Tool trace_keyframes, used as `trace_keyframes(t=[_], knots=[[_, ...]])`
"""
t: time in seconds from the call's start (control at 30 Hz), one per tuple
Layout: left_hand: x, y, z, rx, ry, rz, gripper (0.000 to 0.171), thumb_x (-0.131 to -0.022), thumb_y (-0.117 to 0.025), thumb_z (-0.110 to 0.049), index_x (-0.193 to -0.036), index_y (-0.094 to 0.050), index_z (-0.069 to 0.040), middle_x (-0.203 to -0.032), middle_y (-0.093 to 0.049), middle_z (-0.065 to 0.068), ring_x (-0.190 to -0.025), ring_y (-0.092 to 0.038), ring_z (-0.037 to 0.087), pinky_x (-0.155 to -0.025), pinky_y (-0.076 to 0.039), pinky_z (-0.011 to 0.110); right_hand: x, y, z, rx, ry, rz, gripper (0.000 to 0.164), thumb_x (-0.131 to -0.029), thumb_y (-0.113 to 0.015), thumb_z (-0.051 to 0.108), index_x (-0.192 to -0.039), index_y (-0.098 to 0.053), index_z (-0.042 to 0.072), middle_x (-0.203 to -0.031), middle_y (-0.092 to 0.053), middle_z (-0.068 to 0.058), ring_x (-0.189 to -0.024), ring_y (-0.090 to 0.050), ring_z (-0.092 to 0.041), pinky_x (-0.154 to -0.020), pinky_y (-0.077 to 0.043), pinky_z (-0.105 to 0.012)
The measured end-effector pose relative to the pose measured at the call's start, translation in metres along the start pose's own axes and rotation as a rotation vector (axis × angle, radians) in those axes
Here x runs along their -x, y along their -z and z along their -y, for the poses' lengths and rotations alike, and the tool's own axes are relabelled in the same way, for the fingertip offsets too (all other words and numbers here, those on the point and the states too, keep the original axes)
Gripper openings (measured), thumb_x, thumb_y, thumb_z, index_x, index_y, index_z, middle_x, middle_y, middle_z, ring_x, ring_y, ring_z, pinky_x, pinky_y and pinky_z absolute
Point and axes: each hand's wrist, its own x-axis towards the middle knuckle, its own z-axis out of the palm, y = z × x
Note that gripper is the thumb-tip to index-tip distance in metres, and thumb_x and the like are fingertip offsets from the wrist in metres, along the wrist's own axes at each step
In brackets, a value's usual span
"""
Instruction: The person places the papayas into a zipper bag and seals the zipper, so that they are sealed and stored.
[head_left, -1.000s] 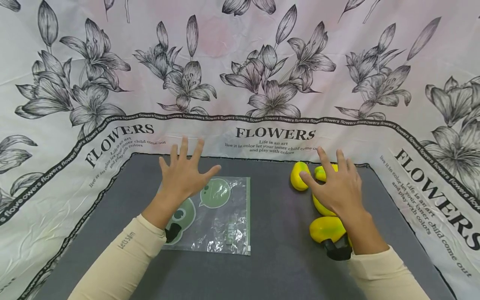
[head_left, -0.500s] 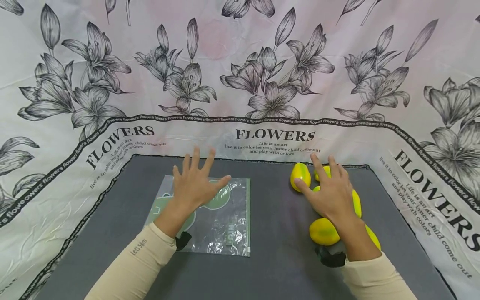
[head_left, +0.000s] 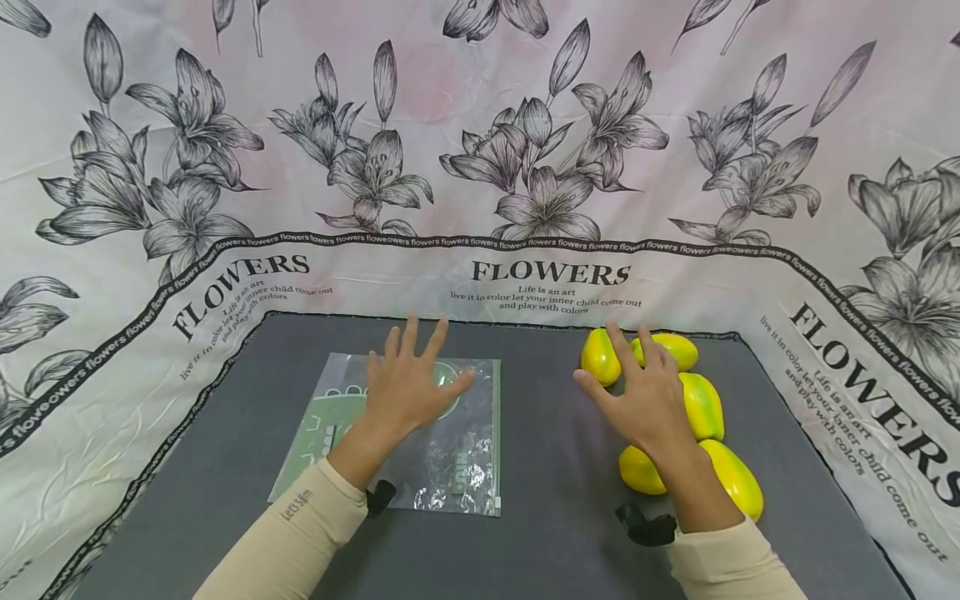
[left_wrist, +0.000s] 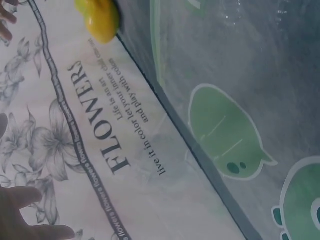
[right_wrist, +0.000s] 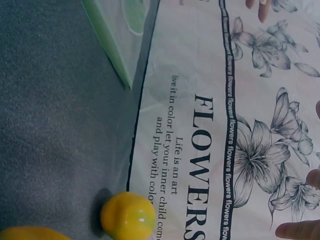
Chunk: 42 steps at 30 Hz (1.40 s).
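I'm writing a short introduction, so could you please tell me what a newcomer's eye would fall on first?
Probably the bright yellow fruits on the gray table, seen around the right hand. Next might come the left hand, spread over a clear, green-printed bag. Behind the table, a pale cloth with large dark flowers stands out too.

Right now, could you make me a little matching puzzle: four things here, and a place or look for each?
1. left hand
2. right hand
3. bag
4. fruit

A. yellow with touches of green
B. nearer the bag than the fruit
C. see-through with green pictures
D. nearer the fruit than the bag

Pairs: 1-B, 2-D, 3-C, 4-A
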Motion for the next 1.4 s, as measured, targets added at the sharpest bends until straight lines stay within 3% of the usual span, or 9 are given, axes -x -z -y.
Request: trace_keyframes(t=[0.37,1.0,1.23,1.4], knots=[[0.005,-0.018,-0.007,0.039,-0.001,0.014,0.087,-0.084,-0.038,-0.078,-0.156,-0.018,-0.032,-0.158,-0.014,0.017,-0.138,-0.019,0.046,-0.101,-0.013,0.072,0.003,-0.016,-0.001,-0.024,-0.004,0.035,0.083,-0.087,-0.051,0.067,-0.156,-0.019,0.03,-0.157,-0.012,-0.019,-0.135,-0.017,-0.049,-0.096,-0.017,-0.076],[0.009,-0.05,-0.013,0.036,-0.008,0.049,0.086,-0.084,-0.042,-0.076,-0.155,-0.023,-0.031,-0.156,-0.019,0.018,-0.137,-0.025,0.044,-0.098,-0.028,0.069,0.011,-0.04,0.001,-0.074,0.014,0.067,0.081,-0.089,-0.053,0.062,-0.155,-0.022,0.028,-0.154,-0.017,-0.024,-0.134,-0.02,-0.052,-0.099,-0.019,-0.073],[0.012,-0.06,-0.016,0.06,-0.004,0.094,0.083,-0.086,-0.047,-0.071,-0.155,-0.023,-0.032,-0.158,-0.016,0.016,-0.138,-0.022,0.042,-0.101,-0.023,0.069,0.013,-0.055,0.0,-0.092,0.031,0.07,0.08,-0.09,-0.055,0.059,-0.155,-0.024,0.025,-0.154,-0.018,-0.025,-0.132,-0.023,-0.052,-0.099,-0.019,-0.073],[0.013,-0.069,-0.018,0.034,-0.02,0.102,0.085,-0.085,-0.045,-0.074,-0.155,-0.024,-0.031,-0.156,-0.019,0.017,-0.136,-0.025,0.044,-0.099,-0.027,0.068,0.015,-0.065,-0.002,-0.114,0.017,0.085,0.081,-0.089,-0.055,0.062,-0.155,-0.024,0.027,-0.155,-0.017,-0.024,-0.133,-0.022,-0.051,-0.098,-0.021,-0.073]])
